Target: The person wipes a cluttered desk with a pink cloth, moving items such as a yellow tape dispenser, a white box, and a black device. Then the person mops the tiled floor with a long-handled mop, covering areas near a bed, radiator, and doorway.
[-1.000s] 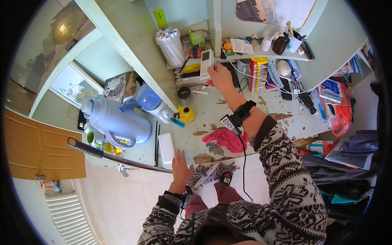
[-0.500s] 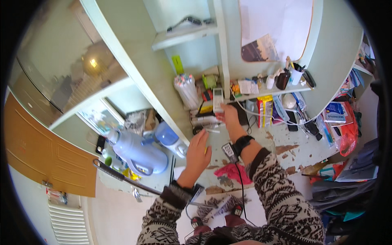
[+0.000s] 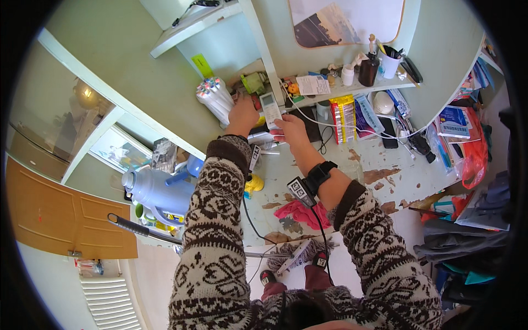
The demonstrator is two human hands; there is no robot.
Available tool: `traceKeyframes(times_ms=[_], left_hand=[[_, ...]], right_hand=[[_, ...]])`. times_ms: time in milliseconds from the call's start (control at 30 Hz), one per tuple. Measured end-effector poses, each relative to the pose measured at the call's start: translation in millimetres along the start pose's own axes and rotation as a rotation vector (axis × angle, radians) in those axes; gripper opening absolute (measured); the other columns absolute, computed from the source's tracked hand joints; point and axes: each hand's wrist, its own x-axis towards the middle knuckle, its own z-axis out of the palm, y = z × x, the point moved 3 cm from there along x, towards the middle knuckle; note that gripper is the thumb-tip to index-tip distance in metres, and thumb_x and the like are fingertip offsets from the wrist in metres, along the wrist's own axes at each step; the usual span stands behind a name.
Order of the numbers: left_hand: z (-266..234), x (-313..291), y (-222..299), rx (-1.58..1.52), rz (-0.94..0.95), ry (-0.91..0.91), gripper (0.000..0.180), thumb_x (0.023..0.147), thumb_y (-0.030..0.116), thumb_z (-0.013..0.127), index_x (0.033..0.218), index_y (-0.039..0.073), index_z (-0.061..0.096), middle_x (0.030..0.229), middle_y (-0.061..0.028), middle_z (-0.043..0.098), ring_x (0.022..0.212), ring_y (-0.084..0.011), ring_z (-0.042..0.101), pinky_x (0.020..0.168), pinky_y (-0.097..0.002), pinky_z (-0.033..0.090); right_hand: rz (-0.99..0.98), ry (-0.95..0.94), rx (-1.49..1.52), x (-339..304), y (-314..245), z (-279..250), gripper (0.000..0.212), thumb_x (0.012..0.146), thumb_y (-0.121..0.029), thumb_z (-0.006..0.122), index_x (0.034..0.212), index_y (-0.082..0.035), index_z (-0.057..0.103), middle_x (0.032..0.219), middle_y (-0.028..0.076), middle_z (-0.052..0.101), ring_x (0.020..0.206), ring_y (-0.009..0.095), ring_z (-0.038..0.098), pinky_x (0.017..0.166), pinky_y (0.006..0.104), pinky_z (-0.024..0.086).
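Note:
A white remote control (image 3: 270,109) with a small screen is gripped at its lower end by my right hand (image 3: 292,131), tilted up over the desk. My left hand (image 3: 243,116) reaches into the cluttered shelf corner, beside a bundle of white markers (image 3: 215,98) with coloured ends. Its fingertips are near a small red item (image 3: 256,102), and I cannot make out whether they grasp anything. Behind them lies a crumpled yellow-green packet (image 3: 253,83). A black strap with a small patterned box sits on my right wrist, and a similar box shows by my left wrist.
A blue thermos (image 3: 157,190) stands at the left, partly behind my left sleeve. A pink cloth (image 3: 304,213) lies at the desk's front edge. Farther right are a yellow-red packet (image 3: 344,118), a black phone (image 3: 389,133) and a red plastic bag (image 3: 476,154). A white cable crosses the desk.
My left hand has moved forward from above the desk into the shelf corner beside the markers. My right hand still holds the remote control. The view has shifted, so the shelves appear farther left and higher.

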Motion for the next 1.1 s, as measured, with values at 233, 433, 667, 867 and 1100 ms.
traceKeyframes(times_ms=[233, 433, 667, 867, 1100], left_hand=[[-22.8, -21.5, 20.0, 0.087, -0.075, -0.065, 0.050, 0.068, 0.027, 0.067, 0.110, 0.001, 0.061, 0.127, -0.0201, 0.049, 0.105, -0.0349, 0.060, 0.084, -0.0424, 0.051], [-107.7, -51.9, 45.9, 0.156, -0.025, 0.030, 0.044, 0.065, 0.027, 0.067, 0.101, 0.001, 0.062, 0.113, -0.0176, 0.055, 0.095, -0.0335, 0.063, 0.079, -0.0418, 0.052], [-281.0, -37.4, 50.2, 0.266, -0.080, 0.303, 0.044, 0.072, 0.031, 0.064, 0.105, 0.003, 0.063, 0.110, -0.0181, 0.058, 0.098, -0.0344, 0.062, 0.083, -0.0406, 0.051], [-328.5, 19.2, 31.5, 0.551, -0.199, 0.384, 0.036, 0.081, 0.029, 0.055, 0.107, 0.006, 0.065, 0.117, -0.0199, 0.059, 0.102, -0.0355, 0.062, 0.088, -0.0444, 0.049], [-319.9, 63.4, 14.7, 0.701, 0.125, 0.390, 0.027, 0.083, 0.020, 0.055, 0.102, 0.005, 0.066, 0.100, -0.0193, 0.066, 0.094, -0.0362, 0.063, 0.082, -0.0450, 0.049]], right_hand=[[-0.015, 0.039, 0.052, -5.1, -3.8, 4.6, 0.031, 0.085, -0.010, 0.063, 0.111, 0.004, 0.054, 0.091, 0.011, 0.065, 0.066, 0.018, 0.067, 0.051, 0.0275, 0.052], [-0.008, 0.103, 0.086, 10.5, 1.7, 10.7, 0.037, 0.085, -0.010, 0.063, 0.115, 0.005, 0.047, 0.096, 0.014, 0.063, 0.070, 0.022, 0.068, 0.054, 0.0302, 0.054], [0.055, 0.044, 0.176, 19.5, 16.4, 25.9, 0.035, 0.083, -0.009, 0.064, 0.113, 0.004, 0.048, 0.097, 0.017, 0.065, 0.073, 0.024, 0.068, 0.058, 0.0336, 0.057], [0.224, 0.011, 0.339, 16.8, 24.6, 41.9, 0.023, 0.084, -0.010, 0.058, 0.103, 0.003, 0.054, 0.093, 0.018, 0.065, 0.073, 0.028, 0.068, 0.060, 0.0380, 0.059], [0.285, -0.122, 0.226, 17.6, 36.0, 72.5, 0.035, 0.087, -0.022, 0.061, 0.108, 0.004, 0.053, 0.093, 0.016, 0.065, 0.079, 0.030, 0.069, 0.061, 0.0373, 0.059]])
